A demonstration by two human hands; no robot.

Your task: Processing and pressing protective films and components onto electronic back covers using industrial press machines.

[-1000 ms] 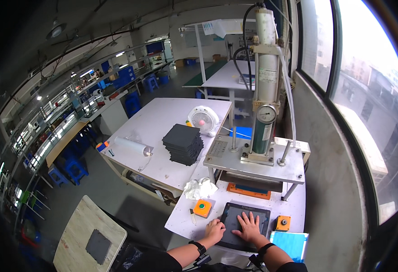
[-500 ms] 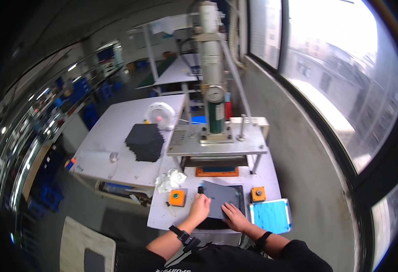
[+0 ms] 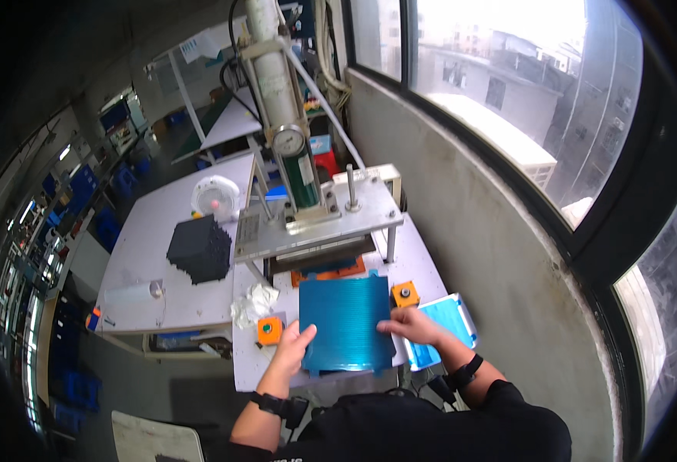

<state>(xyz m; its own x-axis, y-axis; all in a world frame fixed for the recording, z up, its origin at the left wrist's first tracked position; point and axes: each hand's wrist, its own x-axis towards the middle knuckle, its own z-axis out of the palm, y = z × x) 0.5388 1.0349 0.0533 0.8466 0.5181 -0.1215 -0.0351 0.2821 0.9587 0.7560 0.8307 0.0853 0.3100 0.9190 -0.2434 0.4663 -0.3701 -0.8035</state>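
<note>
A glossy blue, finely ribbed square sheet with small tabs at its corners is held up in front of the press. My left hand grips its left edge, thumb on top. At the right edge my right hand pinches it, thumb on the face. Fingers under the sheet are hidden. A dark edge shows along its right side, but what that belongs to I cannot tell. Behind the sheet stands the press, a metal plate on posts under an upright cylinder with a gauge. An orange frame lies beneath the plate.
Orange button boxes stand left and right of the sheet. A blue-faced tray lies at the right, crumpled white material at the left. A dark stack of sheets and a white fan occupy the left table.
The grey sheet that lay under my hands no longer shows on top; a blue ribbed face is now raised between them. My hands have moved apart to opposite edges. The view has shifted.
</note>
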